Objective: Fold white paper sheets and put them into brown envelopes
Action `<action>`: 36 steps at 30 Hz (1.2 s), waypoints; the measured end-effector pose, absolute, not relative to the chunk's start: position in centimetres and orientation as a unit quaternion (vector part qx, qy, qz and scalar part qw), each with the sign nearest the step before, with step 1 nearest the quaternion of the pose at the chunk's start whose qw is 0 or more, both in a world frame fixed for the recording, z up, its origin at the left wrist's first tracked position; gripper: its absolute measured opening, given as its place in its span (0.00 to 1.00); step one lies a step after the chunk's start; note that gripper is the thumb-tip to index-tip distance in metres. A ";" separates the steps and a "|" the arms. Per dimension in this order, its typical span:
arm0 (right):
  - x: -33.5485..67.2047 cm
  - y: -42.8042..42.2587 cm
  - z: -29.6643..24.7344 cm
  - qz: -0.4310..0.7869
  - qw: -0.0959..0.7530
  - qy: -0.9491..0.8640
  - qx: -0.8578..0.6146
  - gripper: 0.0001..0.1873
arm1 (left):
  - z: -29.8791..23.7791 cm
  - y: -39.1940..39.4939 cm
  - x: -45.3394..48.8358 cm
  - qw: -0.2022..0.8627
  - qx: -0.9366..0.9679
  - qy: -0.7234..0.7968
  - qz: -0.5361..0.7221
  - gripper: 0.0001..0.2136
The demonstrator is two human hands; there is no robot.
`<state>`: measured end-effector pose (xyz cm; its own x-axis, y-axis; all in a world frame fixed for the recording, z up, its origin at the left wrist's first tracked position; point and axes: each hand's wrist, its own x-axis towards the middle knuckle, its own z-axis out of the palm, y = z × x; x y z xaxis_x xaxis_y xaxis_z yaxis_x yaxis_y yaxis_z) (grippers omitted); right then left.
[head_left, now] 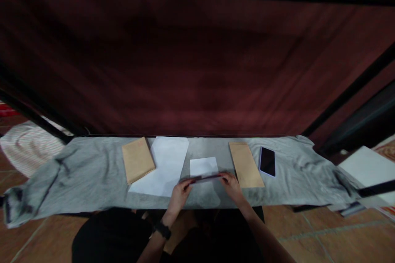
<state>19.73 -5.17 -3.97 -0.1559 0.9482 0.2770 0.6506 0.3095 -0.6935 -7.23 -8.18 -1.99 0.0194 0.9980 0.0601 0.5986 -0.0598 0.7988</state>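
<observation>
Your left hand [180, 194] and right hand [230, 186] pinched a thin, dark-edged item [206, 178] by its ends near the small white paper [203, 165], apparently mid-handling, not yet set down.

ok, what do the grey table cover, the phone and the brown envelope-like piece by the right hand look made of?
Grey table cover: soft fabric, perhaps plush; matte, with folds.
Phone: smooth black face, probably glass; lilac rim, maybe plastic.
Brown piece: likely kraft paper; matte tan, flat, straight-edged.
</observation>
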 end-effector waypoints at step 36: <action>15.7 -5.0 -3.2 -0.016 0.128 -0.714 -0.688 0.21 | 0.2 -5.3 -3.7 0.238 0.574 0.769 0.149 0.21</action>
<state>15.74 -5.03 -3.20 -0.0196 0.9785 0.2051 0.9867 0.0520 -0.1540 -3.71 -5.32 0.16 -0.2283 0.9539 -0.1948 0.8125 0.2969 0.5017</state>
